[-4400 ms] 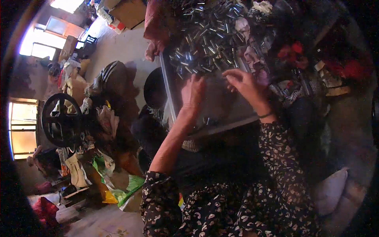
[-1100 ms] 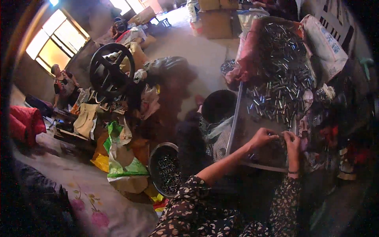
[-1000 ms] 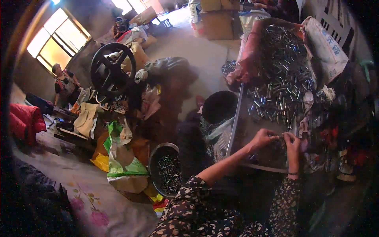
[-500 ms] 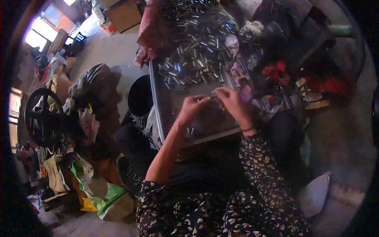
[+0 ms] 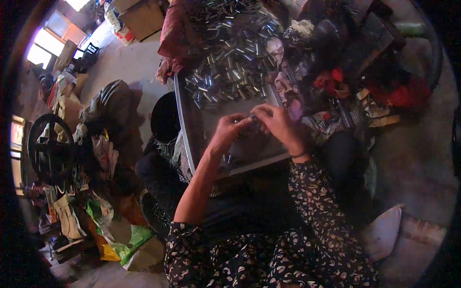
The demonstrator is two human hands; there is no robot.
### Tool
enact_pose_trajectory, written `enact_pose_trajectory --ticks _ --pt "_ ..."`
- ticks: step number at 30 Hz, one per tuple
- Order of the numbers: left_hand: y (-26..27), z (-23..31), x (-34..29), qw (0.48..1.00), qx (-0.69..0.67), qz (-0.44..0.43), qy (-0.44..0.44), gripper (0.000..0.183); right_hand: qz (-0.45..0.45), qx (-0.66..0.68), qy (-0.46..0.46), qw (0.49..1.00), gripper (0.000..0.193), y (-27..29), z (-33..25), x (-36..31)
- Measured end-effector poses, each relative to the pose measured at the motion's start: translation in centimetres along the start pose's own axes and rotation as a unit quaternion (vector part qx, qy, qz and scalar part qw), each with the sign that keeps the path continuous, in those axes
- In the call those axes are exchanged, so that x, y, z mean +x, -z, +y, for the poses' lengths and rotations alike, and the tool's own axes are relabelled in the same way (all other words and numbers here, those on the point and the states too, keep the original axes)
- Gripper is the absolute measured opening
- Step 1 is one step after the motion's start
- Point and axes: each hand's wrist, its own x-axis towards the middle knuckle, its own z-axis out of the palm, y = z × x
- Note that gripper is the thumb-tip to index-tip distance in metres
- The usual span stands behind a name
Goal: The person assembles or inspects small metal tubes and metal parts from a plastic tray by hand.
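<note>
The bench (image 5: 204, 117) has a dull grey top with a pale raised rim along its left and near sides. Small shiny metal cylinders (image 5: 233, 72) lie scattered thickly over its far part, pointing every way. A few loose pieces (image 5: 226, 158) rest near the near rim. Reddish fabric (image 5: 173, 43) bunches at the far left, crumpled pinkish cloth (image 5: 285, 85) along the right.

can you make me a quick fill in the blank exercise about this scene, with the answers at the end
1. Of the left hand and right hand, only the ____ one wears a dark band.
2. The metal pieces lie mostly in the tray's ____ half, beyond both hands.
3. The black wheel is on the ____ side of the picture.

Missing words: right; far; left
</note>
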Motion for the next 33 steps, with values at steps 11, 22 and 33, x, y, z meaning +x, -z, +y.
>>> enact_pose_trajectory --ticks 11,22,33 --pt "0.8 -1.4 0.4 0.998 0.018 -0.027 0.050 0.023 0.302 -0.292 0.239 0.876 0.019 4.3 -3.6 -3.8" --pt "-5.1 2.1 3.3 0.975 0.174 -0.116 -0.074 0.031 0.627 -0.385 0.332 0.590 0.040 19.4 -9.9 -9.4" --pt "-5.3 3.3 10.8 0.986 0.100 -0.110 -0.081 0.028 0.641 -0.277 0.241 0.674 0.070 26.5 -9.2 -5.4"
